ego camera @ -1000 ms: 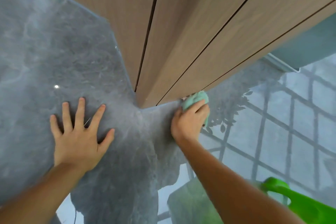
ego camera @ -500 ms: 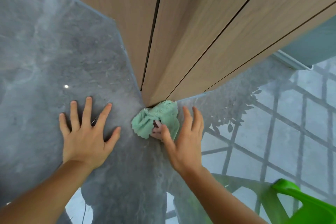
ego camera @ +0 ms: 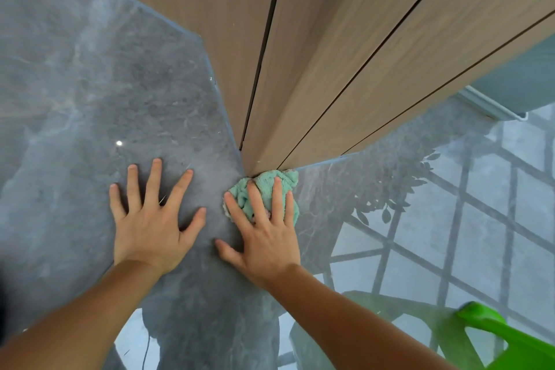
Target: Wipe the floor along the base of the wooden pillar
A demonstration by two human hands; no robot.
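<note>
A wooden pillar point(ego camera: 315, 54) with dark vertical grooves rises from a glossy grey marble floor point(ego camera: 105, 84). Its near corner meets the floor just above my hands. A crumpled mint-green cloth point(ego camera: 264, 186) lies on the floor, touching that corner. My right hand point(ego camera: 264, 234) presses flat on the cloth, fingers spread over it and thumb out on the floor. My left hand point(ego camera: 153, 219) rests flat on the bare floor to the left of the cloth, fingers apart, holding nothing.
A bright green plastic object point(ego camera: 498, 339) sits at the lower right. The floor to the right reflects a window grid and leaves. A pale wall with a white skirting point(ego camera: 495, 108) runs behind the pillar at the right.
The cloth came from the pillar's right side to its near corner. My right hand let go of it half a second ago and now lies flat on top. The left hand stayed planted.
</note>
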